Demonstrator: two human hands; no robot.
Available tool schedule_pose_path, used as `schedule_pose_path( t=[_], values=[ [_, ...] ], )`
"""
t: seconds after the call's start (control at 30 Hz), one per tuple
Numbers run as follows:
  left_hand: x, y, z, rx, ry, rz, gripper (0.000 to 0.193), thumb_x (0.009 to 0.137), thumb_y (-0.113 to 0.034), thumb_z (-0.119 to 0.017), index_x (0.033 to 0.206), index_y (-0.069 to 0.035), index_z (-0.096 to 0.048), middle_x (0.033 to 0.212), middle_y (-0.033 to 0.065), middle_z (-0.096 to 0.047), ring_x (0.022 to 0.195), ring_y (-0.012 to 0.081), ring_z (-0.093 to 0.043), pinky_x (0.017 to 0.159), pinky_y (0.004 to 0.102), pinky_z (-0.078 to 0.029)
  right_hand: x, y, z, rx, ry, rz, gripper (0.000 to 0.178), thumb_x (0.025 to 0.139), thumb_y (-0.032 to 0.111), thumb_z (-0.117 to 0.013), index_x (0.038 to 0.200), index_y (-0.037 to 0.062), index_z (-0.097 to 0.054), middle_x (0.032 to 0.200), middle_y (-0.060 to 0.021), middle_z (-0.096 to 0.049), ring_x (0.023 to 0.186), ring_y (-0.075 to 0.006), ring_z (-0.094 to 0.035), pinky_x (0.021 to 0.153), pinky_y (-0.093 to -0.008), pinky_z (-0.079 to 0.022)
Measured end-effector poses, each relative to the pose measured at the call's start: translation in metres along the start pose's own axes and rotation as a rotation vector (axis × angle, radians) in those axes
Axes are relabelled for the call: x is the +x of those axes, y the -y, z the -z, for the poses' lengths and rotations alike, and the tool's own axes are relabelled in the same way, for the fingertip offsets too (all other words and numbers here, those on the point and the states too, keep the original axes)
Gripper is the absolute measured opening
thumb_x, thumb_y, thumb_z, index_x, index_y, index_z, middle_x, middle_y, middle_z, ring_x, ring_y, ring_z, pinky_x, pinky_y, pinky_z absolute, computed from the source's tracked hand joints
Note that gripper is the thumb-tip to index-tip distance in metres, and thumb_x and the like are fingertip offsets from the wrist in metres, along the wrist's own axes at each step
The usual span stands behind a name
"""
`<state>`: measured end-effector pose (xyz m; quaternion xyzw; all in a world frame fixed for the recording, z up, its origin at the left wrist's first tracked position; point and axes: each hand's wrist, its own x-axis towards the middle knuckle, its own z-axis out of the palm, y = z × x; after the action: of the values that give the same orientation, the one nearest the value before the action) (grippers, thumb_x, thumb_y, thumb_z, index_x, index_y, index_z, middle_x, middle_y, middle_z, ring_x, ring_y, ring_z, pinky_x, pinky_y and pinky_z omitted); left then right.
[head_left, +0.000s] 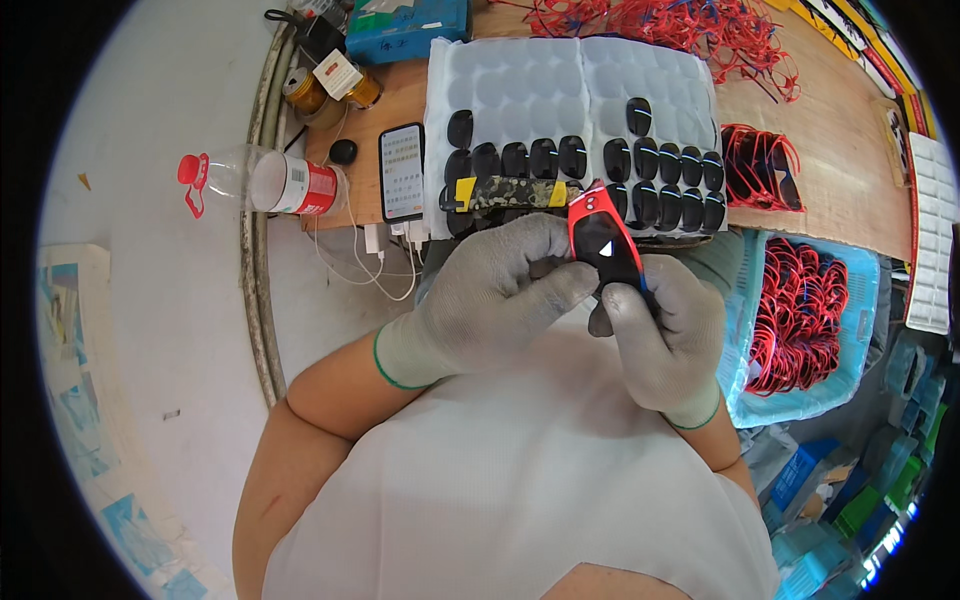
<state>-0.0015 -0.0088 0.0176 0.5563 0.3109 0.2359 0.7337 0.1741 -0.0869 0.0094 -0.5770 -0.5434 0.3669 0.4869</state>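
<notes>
In front of my chest, both gloved hands grip a pair of sunglasses with a red frame (592, 205) and a dark lens (608, 250). My left hand (505, 285) is closed, its thumb and fingers pinching the sunglasses from the left. From the lower right, my right hand (668, 325) holds them too, thumb against the lens side. Just beyond my hands lies a white moulded tray (500, 75) with rows of dark lenses (543, 158). Across its near edge runs a camouflage strip with yellow ends (515, 193); my left hand covers part of the view there.
Red frames fill a blue basket (745, 400) on the right. Assembled red sunglasses (762, 170) lie beside the tray, and tangled red frames (690, 35) lie behind it. Left of the tray are a phone (402, 172), white cables (385, 285), a plastic bottle (270, 182) and a blue box (408, 35).
</notes>
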Motion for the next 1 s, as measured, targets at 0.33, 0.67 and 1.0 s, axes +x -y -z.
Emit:
schedule_pose_path(
  t=[0.33,0.67,1.0],
  values=[
    [-0.006,0.008,0.006,0.210,0.047,-0.114,0.015,0.095,-0.006,-0.062,0.108,0.001,-0.066,0.086,0.0033,-0.066,0.077,0.0061,-0.059,0.069,0.0249,-0.052,-0.014,-0.005,-0.007,-0.336,-0.011,0.464,0.014,0.070,0.001,-0.068,0.084,-0.0006,-0.064,0.077,-0.0117,-0.059,0.053,-0.0277,-0.054,0.043,-0.0367,-0.039],
    [0.036,0.002,0.021,0.474,0.173,-0.529,0.024,0.083,-0.016,-0.072,0.106,-0.011,-0.073,0.156,0.0291,-0.030,0.148,0.0459,-0.022,0.120,0.0502,-0.014,0.002,-0.019,0.010,0.101,0.015,0.145,0.012,0.074,0.001,-0.072,0.083,-0.0033,-0.065,0.060,-0.0124,-0.058,0.044,-0.0257,-0.056,0.045,-0.0331,-0.044],
    [0.257,-0.004,0.100,0.656,-0.016,-0.391,0.025,0.091,-0.021,-0.064,0.110,-0.005,-0.068,0.125,0.0184,-0.058,0.113,0.0355,-0.058,0.096,0.0438,-0.044,0.021,-0.069,0.074,-0.081,-0.175,0.117,0.016,0.068,-0.003,-0.072,0.080,-0.0037,-0.062,0.072,-0.0172,-0.063,0.056,-0.0354,-0.060,0.051,-0.0379,-0.049]
  ],
)
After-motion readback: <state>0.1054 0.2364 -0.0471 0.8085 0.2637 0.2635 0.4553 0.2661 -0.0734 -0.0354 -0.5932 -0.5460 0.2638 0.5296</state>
